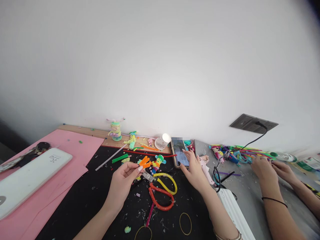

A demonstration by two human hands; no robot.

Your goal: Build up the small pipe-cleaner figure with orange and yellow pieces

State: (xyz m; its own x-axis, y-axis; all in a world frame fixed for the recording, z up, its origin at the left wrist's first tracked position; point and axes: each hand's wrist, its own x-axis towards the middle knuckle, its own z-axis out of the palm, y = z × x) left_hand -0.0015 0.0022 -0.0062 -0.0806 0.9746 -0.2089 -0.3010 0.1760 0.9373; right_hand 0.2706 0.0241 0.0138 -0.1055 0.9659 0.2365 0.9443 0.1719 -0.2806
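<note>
My left hand (124, 180) is closed in a pinch on an orange pipe-cleaner piece (144, 162), held just above the black mat (100, 196). My right hand (193, 170) lies with its fingers stretched out on the screen of a phone (180, 151) propped near the wall. Between my hands lie scissors (162, 193) with yellow and red handles and a small pipe-cleaner figure (158, 162) in green, orange and blue.
Another person's two hands (268, 170) work at a pile of coloured pipe cleaners (240, 154) on the right. A white keyboard-like case (30, 178) rests on pink paper (75, 156) at left. Pipe-cleaner figures (115, 130), a tape roll (161, 142), rubber bands (185, 224) and a cable (250, 143) are about.
</note>
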